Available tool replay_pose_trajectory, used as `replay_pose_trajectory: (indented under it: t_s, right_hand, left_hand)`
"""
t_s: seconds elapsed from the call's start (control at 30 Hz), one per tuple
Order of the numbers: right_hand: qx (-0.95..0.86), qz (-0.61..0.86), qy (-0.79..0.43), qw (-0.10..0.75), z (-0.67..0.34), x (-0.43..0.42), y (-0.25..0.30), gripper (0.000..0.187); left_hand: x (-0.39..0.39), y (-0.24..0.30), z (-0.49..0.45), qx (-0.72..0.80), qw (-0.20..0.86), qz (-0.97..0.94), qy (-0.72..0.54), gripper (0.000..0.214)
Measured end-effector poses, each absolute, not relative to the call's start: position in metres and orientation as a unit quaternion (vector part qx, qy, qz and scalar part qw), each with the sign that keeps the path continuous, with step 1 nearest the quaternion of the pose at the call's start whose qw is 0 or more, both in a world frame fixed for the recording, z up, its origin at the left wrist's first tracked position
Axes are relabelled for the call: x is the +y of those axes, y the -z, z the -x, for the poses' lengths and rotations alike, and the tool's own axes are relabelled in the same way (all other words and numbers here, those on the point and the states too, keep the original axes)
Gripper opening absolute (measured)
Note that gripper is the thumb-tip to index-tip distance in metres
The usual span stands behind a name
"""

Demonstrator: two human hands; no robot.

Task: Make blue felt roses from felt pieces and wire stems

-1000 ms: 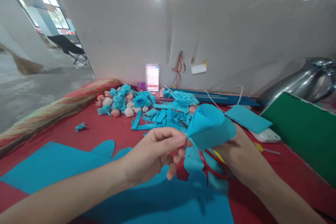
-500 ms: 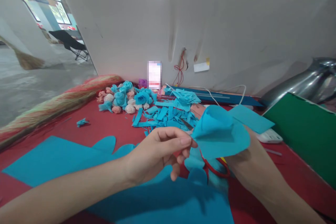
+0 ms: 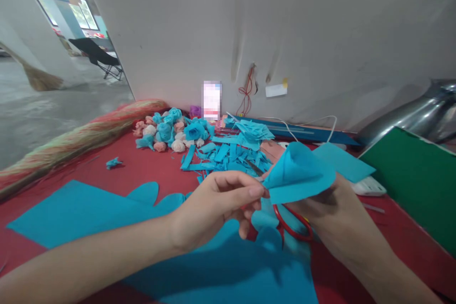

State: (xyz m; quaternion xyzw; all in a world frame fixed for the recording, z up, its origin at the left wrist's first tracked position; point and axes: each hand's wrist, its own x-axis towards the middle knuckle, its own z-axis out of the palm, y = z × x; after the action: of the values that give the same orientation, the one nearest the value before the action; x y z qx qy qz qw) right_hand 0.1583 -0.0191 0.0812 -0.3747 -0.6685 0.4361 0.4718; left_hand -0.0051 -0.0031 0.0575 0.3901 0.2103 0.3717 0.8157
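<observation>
A blue crepe-paper flower point(image 3: 299, 173), rolled into a cone with a wide flared petal, is held above the table. My left hand point(image 3: 231, 199) pinches its narrow base between thumb and forefinger, the other fingers curled loosely below. Behind the broad petal, my right hand point(image 3: 331, 213) supports and grips the paper from the right; most of its fingers are hidden. Red-handled scissors point(image 3: 297, 225) lie just beneath, among cut blue petals point(image 3: 269, 237). Large blue paper sheets point(image 3: 221, 270) spread under my forearms.
Finished blue, pink and white paper flowers point(image 3: 166, 130) are heaped at the back left. Blue paper scraps point(image 3: 231, 156) lie mid-table. A lit phone point(image 3: 211, 99) leans on the wall. At right stand a green board point(image 3: 416, 185) and a metal kettle point(image 3: 402, 109).
The wide petal has turned and wrapped closer around the cone, its lower edge now higher. My right hand has rotated with it; my left keeps its pinch. The view has shifted slightly.
</observation>
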Motion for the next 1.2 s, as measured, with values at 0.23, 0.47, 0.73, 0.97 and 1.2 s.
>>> replay_pose_trajectory:
  t_s: [0.23, 0.47, 0.73, 0.97, 1.2]
  right_hand:
    - [-0.641, 0.371, -0.477, 0.474, -0.155, -0.022, -0.079, 0.008]
    - [-0.628, 0.349, -0.499, 0.485, -0.153, -0.020, -0.076, 0.019]
    - [-0.612, 0.337, -0.525, 0.486, -0.154, -0.021, -0.070, 0.021]
    - [-0.595, 0.347, -0.536, 0.487, -0.154, -0.021, -0.070, 0.022]
    - [-0.593, 0.372, -0.540, 0.468, -0.148, -0.023, -0.070, 0.019]
  left_hand:
    - [-0.005, -0.058, 0.005, 0.233, 0.803, -0.392, -0.383, 0.013]
    - [-0.006, -0.059, 0.006, 0.252, 0.786, -0.412, -0.385, 0.015]
    - [-0.008, -0.057, 0.006, 0.266, 0.768, -0.442, -0.380, 0.011]
    - [-0.009, -0.061, 0.012, 0.278, 0.660, -0.534, -0.450, 0.013]
    - [-0.007, -0.076, 0.020, 0.310, 0.435, -0.714, -0.452, 0.006]
